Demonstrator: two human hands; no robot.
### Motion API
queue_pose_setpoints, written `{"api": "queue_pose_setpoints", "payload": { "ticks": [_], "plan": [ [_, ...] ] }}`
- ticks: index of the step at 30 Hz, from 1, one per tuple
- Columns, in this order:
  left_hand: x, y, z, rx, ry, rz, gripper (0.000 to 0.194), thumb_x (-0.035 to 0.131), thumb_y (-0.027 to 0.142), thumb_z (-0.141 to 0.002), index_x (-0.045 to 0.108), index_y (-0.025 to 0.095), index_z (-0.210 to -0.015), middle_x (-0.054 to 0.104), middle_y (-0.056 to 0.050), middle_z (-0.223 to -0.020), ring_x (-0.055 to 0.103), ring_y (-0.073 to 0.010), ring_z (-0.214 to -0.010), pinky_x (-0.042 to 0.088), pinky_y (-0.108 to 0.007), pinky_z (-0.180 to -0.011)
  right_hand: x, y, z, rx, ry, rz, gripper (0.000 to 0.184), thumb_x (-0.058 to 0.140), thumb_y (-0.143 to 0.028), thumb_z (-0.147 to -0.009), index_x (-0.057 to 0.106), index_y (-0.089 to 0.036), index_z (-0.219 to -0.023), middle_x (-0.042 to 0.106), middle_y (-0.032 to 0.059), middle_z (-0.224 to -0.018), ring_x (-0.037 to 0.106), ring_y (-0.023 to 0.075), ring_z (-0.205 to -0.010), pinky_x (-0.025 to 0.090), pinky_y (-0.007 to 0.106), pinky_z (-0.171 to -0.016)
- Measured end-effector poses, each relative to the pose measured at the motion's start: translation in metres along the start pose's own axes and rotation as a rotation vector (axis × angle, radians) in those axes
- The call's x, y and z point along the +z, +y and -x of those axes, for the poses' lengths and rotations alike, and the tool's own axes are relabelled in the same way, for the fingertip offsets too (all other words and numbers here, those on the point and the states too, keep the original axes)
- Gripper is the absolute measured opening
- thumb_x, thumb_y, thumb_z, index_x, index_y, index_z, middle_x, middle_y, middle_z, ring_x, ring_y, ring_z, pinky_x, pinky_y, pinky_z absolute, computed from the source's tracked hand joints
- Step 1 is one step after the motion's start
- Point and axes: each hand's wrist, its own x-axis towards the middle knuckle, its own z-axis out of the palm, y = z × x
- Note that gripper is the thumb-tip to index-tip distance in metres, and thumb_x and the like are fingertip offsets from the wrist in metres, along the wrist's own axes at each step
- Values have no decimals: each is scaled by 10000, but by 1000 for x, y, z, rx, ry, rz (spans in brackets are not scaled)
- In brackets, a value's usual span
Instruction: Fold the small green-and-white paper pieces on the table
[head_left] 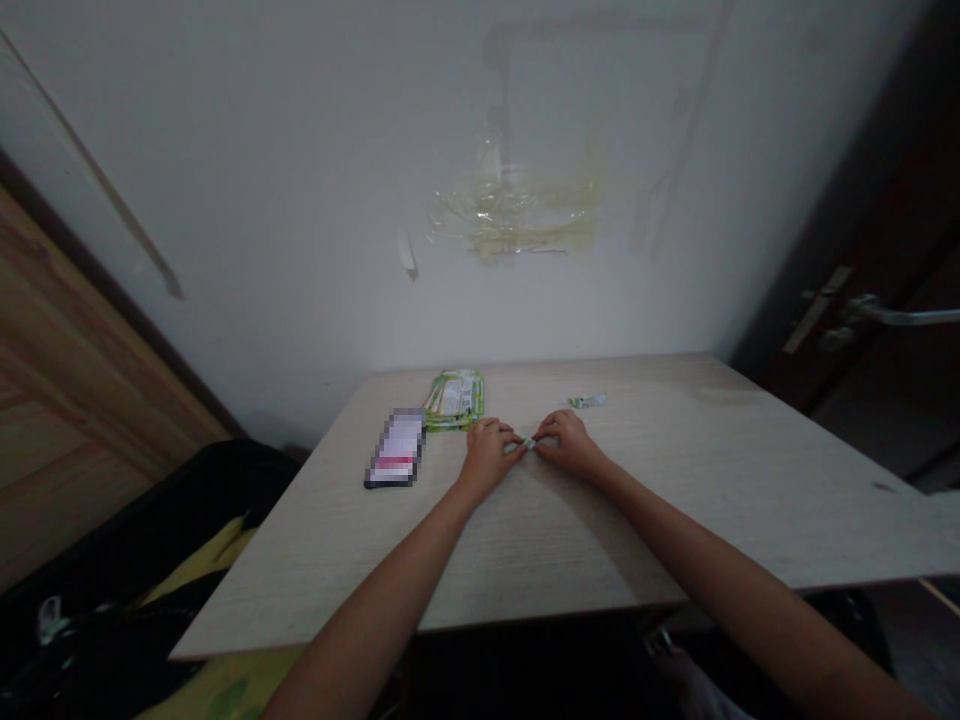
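Observation:
My left hand [491, 450] and my right hand [571, 445] meet over the middle of the table. Between their fingertips is a small green-and-white folded piece [529, 443], apparently of printed packaging, with a hand pinching each end. Most of it is covered by the fingers. Just beyond my left hand lies a stack of flat green printed packets [454, 400]. A narrow green-and-white strip [587, 401] rests on the table past my right hand.
A phone [397, 448] with a blurred-out screen lies left of the packets. The pale wooden table [525, 560] touches a wall with old tape [525, 210]. At the right is a dark door with a metal handle [900, 314]; dark and yellow fabric [202, 550] sits at the left.

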Motion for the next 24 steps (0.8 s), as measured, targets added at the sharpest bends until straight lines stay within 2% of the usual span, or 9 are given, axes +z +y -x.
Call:
{"api": "queue_pose_setpoints", "payload": {
  "ticks": [9,16,24],
  "plan": [
    [0,1,-2,-2,-16,33,140,710,336,-835,796,252,-907,735,-43,-1029,574,-232,-1095,384,-397,-1026,1,1,0,4,5,-16,135,688,-313,-808,786,-240,-867,705,71,-967,594,241,-1004,421,383,-955],
    [-1,3,-2,18,36,51,116,688,302,-853,788,243,-854,730,-49,-1059,567,-241,-1127,386,-409,-1049,6,8,-2,39,10,-55,256,693,-423,-819,775,-215,-943,713,89,-981,610,241,-1014,433,365,-935],
    [5,1,-3,56,89,120,120,693,284,-849,768,219,-781,745,-50,-985,616,-226,-1040,425,-407,-1000,15,15,-3,39,66,-73,259,680,-445,-833,772,-205,-857,721,97,-977,616,245,-1007,420,377,-958]
  ]
}}
